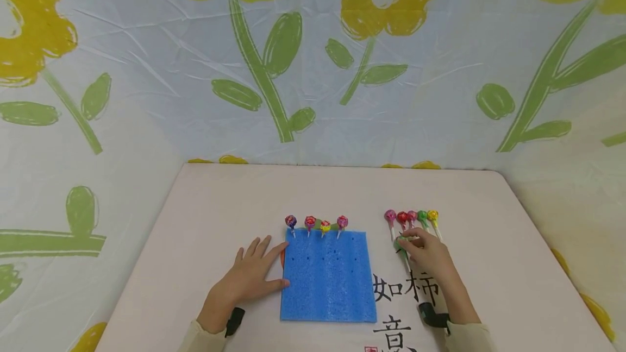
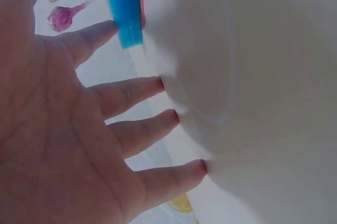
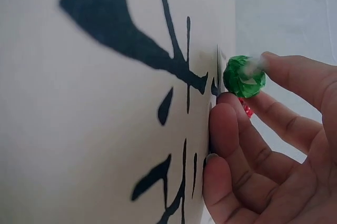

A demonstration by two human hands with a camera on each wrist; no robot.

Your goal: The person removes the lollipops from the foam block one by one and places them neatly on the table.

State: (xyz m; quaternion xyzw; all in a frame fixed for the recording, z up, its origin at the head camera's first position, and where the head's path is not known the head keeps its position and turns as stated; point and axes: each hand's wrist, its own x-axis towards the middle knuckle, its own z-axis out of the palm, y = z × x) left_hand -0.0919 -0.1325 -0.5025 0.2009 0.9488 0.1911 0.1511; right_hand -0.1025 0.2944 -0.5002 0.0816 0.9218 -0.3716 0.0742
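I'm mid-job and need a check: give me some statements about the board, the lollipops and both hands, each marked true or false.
1. Four lollipops line the far edge of the blue board. True.
2. The left hand touches the board's left side. True.
3. The right hand pinches a yellow lollipop. False: it pinches a green lollipop.
4. The row of five lollipops lies left of the board. False: it lies to the right.

A tabletop nook, home or studio unclear: flower-print cloth [image 1: 313, 80] behind and beside a pale table [image 1: 220, 194].
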